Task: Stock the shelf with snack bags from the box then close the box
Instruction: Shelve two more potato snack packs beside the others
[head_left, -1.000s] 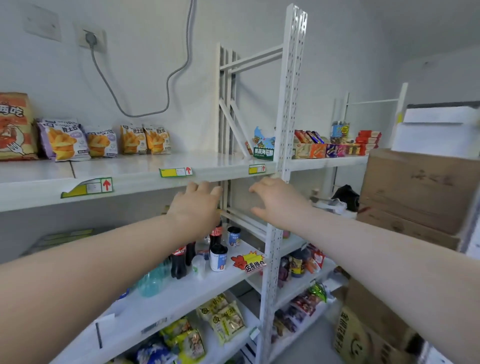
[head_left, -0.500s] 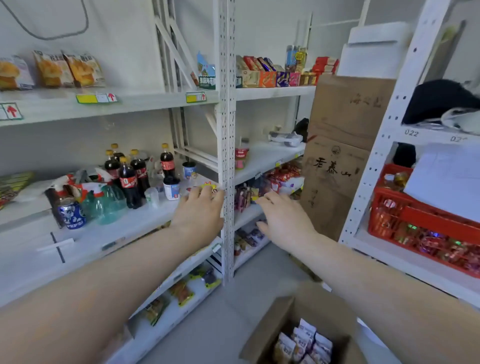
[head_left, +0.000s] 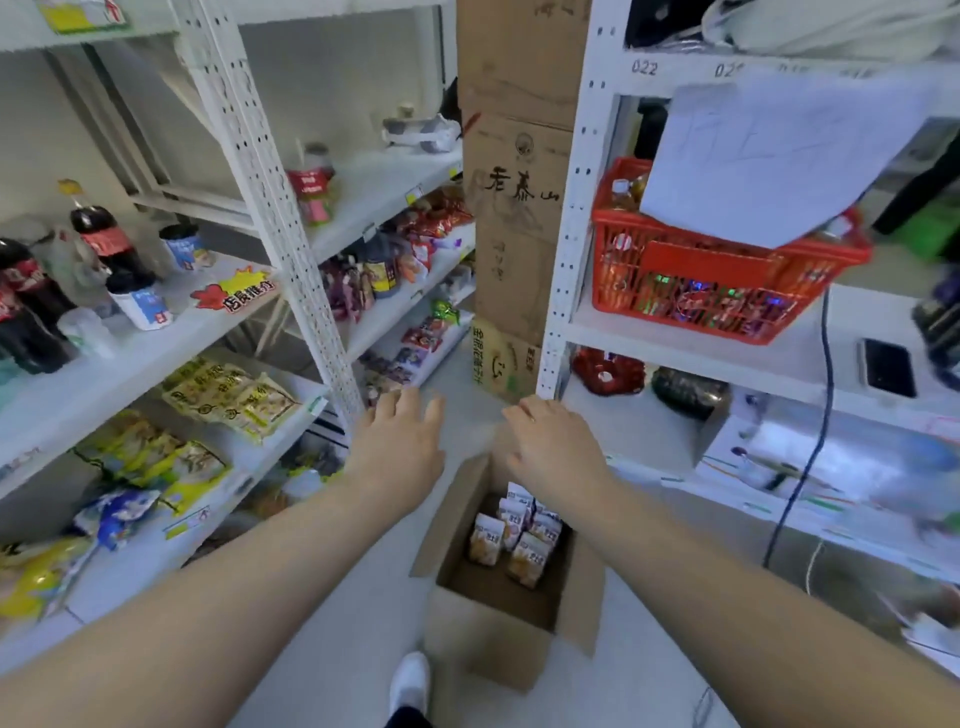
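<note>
Head view looks down on our two forearms reaching forward over the floor. Our left hand (head_left: 397, 449) is flat, palm down, its fingers straight and slightly spread, holding nothing. It hovers just left of the far corner of the box (head_left: 488, 639), near the foot of the white shelf (head_left: 270, 197). Our right hand (head_left: 553, 449) is also flat and empty, fingers loosely apart, above the box's far edge.

The cardboard box sits on the floor between the two racks with its flaps open. The snack bags (head_left: 514, 535) stand upright in a cluster in its far half, and the near half shows bare cardboard bottom. A white shoe (head_left: 410, 680) shows just beside the box's near left corner.

On the white shelf we see cola bottles (head_left: 104, 239) on one level and yellow packets (head_left: 234, 400) on the level below. Stacked cartons (head_left: 514, 208) stand behind the box, between the racks. On the right rack a red basket (head_left: 711, 270) holds wrapped goods, with a white paper sheet (head_left: 769, 150) lying over it.
</note>
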